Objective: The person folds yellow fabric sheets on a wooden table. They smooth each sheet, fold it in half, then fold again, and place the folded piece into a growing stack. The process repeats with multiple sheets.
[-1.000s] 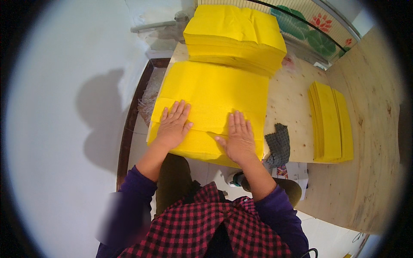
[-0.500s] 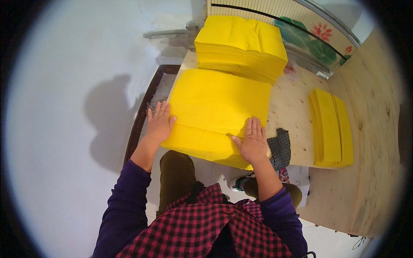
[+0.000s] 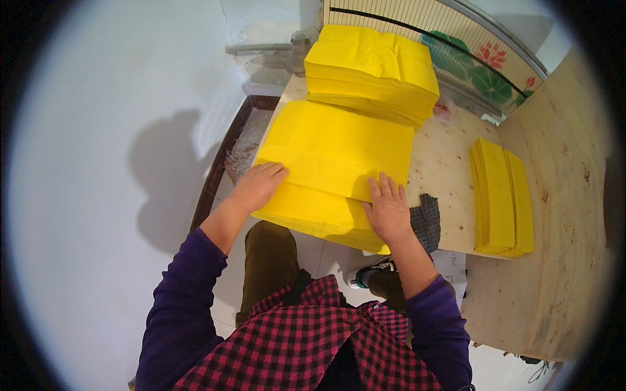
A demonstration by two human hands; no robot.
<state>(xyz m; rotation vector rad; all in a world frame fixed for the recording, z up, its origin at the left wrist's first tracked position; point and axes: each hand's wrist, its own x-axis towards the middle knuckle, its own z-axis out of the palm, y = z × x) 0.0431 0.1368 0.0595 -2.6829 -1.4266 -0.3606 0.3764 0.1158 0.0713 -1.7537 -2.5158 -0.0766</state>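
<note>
- We see the left hand (image 3: 259, 184) at the left of the yellow stack (image 3: 332, 146), fingers together; whether they pinch anything, we cannot tell.
- We see the right hand (image 3: 390, 212) at its right, fingers slightly spread over the top.
- It lies on the wooden table (image 3: 448, 169), just before a taller yellow pile (image 3: 372, 73).
- Below, we find a white panel (image 3: 451, 263) with dark marks too small to read.

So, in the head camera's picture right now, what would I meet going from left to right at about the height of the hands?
Shadow on the white wall → left hand → right hand (both on the front yellow stack) → dark grey cloth → smaller yellow stack → wooden panel.
</note>
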